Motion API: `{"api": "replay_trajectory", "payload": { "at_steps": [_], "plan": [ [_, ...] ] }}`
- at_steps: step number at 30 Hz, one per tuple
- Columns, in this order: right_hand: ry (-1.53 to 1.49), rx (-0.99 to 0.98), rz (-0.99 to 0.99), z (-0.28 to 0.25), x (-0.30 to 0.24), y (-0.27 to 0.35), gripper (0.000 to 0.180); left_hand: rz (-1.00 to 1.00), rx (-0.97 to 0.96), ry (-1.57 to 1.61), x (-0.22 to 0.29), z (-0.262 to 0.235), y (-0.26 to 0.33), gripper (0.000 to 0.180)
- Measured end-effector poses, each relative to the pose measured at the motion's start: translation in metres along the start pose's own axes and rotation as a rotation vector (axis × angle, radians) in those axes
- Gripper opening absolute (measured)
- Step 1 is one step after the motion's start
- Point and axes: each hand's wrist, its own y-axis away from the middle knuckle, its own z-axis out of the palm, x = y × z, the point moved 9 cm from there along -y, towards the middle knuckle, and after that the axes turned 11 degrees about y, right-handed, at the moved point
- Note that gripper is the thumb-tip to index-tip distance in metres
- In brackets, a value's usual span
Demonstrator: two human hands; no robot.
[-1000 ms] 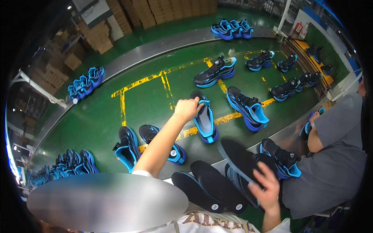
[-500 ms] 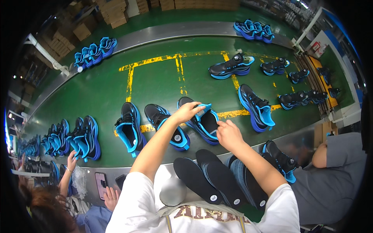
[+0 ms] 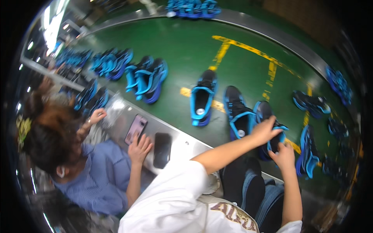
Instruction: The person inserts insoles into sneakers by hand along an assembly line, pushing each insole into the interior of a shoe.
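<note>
Black-and-blue shoe (image 3: 265, 112) on green belt (image 3: 180, 46), just right of two others. Left hand (image 3: 265, 132) pinches its collar; right hand (image 3: 283, 156) at the near rim, fingers bent, grip cannot be told. Round white labels (image 3: 200, 111) inside both neighbouring shoes (image 3: 234, 99), print illegible. Dark shirt lettering (image 3: 233, 216) blurred.

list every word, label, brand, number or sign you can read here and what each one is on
Brown lettering on the wearer's white cloth shirt: large, but creased and blurred, so not quoted.
Round white label inside the upright black-and-blue shoe standing apart, left of the hands: too small to read.
Round white label inside the black-and-blue shoe just right of it: too blurred.
No other text is readable.
</note>
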Motion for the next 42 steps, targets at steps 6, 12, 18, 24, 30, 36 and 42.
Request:
{"api": "replay_trajectory", "payload": {
  "at_steps": [6, 12, 18, 24, 30, 36, 42],
  "plan": [
    [-0.174, 0.184, -0.31, 0.007, 0.005, 0.004, 0.008, 0.008, 0.02, 0.198, -0.012, -0.009, -0.018, 0.038],
    [-0.077, 0.316, -0.338, 0.038, -0.006, -0.024, 0.008, 0.093, -0.074, 0.165, -0.022, 0.005, -0.032, 0.04],
    [0.078, 0.056, -0.317, 0.066, -0.003, -0.049, 0.012, 0.057, -0.036, 0.193, -0.026, -0.003, -0.028, 0.039],
    [0.199, 0.141, -0.385, 0.07, -0.004, -0.049, 0.018, 0.091, 0.018, 0.214, -0.025, -0.002, -0.028, 0.038],
    [0.44, -0.144, -0.513, 0.111, 0.0, -0.053, 0.03, 0.08, -0.034, 0.213, -0.023, -0.006, -0.023, 0.033],
    [0.426, -0.496, -0.607, 0.131, -0.008, -0.06, 0.038, 0.102, -0.074, 0.262, -0.016, -0.001, -0.026, 0.032],
    [0.115, -0.274, -0.655, 0.107, -0.024, -0.059, 0.051, -0.021, -0.031, 0.305, -0.022, 0.006, -0.023, 0.031]
  ]
}}
